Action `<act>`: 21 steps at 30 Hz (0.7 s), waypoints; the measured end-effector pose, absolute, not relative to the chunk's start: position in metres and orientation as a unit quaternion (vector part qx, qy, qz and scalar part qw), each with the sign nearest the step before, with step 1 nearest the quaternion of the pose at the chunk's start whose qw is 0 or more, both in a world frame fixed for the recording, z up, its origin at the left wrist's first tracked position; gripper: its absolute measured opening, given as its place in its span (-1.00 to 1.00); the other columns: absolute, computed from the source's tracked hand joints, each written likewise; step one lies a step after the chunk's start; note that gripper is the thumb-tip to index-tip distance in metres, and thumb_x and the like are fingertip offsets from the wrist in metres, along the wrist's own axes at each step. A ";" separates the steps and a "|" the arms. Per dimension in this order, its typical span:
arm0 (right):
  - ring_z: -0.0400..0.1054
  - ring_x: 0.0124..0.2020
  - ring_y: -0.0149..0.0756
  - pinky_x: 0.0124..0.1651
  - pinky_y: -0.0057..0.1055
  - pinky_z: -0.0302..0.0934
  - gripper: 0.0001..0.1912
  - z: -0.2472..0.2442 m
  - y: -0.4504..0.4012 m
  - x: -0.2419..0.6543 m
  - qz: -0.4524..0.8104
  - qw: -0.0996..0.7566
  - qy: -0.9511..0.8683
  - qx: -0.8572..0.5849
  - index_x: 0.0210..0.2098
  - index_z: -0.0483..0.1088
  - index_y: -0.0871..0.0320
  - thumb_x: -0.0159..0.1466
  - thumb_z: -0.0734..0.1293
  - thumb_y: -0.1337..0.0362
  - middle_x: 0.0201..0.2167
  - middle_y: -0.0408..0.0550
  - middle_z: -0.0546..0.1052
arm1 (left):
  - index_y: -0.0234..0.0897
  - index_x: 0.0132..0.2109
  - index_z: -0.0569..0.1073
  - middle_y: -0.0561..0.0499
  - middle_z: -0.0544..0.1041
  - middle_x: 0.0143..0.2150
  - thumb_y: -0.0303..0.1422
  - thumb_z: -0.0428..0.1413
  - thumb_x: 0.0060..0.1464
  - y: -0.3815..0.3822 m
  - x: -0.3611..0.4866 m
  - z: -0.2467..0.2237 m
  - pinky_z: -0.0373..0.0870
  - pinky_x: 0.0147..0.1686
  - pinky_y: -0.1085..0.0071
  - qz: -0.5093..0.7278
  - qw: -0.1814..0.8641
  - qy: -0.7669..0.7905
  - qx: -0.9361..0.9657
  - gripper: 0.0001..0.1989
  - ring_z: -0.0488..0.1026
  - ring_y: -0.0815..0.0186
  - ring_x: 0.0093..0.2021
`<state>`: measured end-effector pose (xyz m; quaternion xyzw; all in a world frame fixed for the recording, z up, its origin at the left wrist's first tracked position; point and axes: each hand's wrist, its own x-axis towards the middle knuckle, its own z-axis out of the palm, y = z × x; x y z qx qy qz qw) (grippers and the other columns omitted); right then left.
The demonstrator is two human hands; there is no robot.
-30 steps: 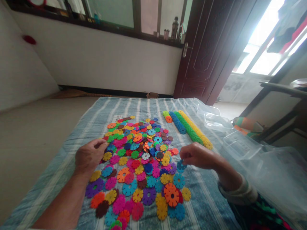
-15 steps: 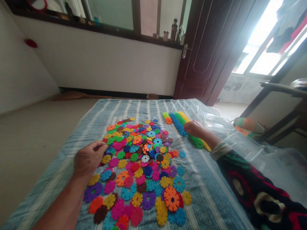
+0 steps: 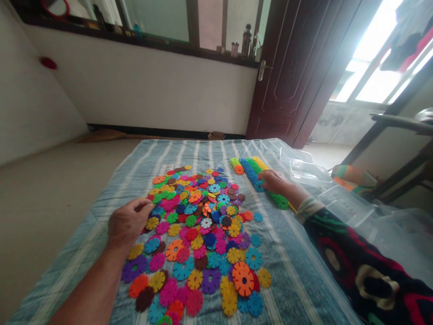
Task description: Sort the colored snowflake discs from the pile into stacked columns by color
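Note:
A wide spread of colourful slotted plastic discs (image 3: 210, 275) lies on the striped bedsheet in the head view. My left hand (image 3: 129, 222) is at the left edge of this pile, thumb and forefinger pinched together; anything between the fingertips is too small or hidden to name. To the right, my right hand (image 3: 273, 181) rests over rows of stacked discs, its fingers curled near the close end of the blue row (image 3: 251, 174). Part of the green row (image 3: 279, 201) and the yellow row (image 3: 260, 162) is covered by that hand. A short row, light green and orange (image 3: 239, 169), lies left of the blue one.
Clear plastic boxes (image 3: 345, 203) stand along the right side of the striped sheet (image 3: 104, 205). Behind them is an orange-and-green item (image 3: 353, 177). A dark red door (image 3: 287, 76) and a wall ledge with a flask (image 3: 246, 40) are beyond the far edge.
The right fingers have shifted slightly at the close end of the blue row. My left hand keeps its pinch at the pile's edge. The whole view has moved a little.

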<state>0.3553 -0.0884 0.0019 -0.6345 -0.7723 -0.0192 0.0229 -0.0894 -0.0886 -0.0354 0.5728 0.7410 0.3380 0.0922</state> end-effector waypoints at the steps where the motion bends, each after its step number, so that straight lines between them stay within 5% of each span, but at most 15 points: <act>1: 0.39 -0.05 -0.04 -0.16 -0.30 0.18 -0.76 0.000 -0.090 0.355 -0.024 0.025 -0.774 -0.632 -0.15 0.49 0.08 0.16 0.37 0.35 -0.16 0.03 0.51 | -0.21 -0.32 0.55 0.07 0.59 -0.40 -0.20 0.09 -0.09 -0.089 -0.089 -0.035 0.33 -0.33 0.45 0.341 0.093 0.738 0.574 -0.76 0.52 0.25 -0.34; 13: 0.39 -0.11 -0.06 -0.15 -0.27 0.20 -0.84 0.004 -0.109 0.330 -0.032 0.051 -0.779 -0.624 -0.23 0.50 0.13 0.18 0.37 0.41 -0.23 0.06 0.49 | -0.23 -0.29 0.57 0.06 0.59 -0.39 -0.21 0.11 -0.09 -0.091 -0.088 -0.031 0.32 -0.34 0.45 0.329 0.097 0.746 0.570 -0.74 0.52 0.25 -0.32; 21: 0.36 -0.44 -0.38 -0.41 -0.46 0.05 -0.86 0.020 -0.193 0.277 0.185 0.014 -0.847 -0.498 -0.27 0.53 0.07 0.14 0.47 0.29 -0.49 -0.21 0.51 | -0.22 -0.28 0.58 0.10 0.57 -0.42 -0.20 0.11 -0.09 -0.091 -0.086 -0.033 0.31 -0.37 0.49 0.338 0.091 0.746 0.567 -0.74 0.50 0.30 -0.36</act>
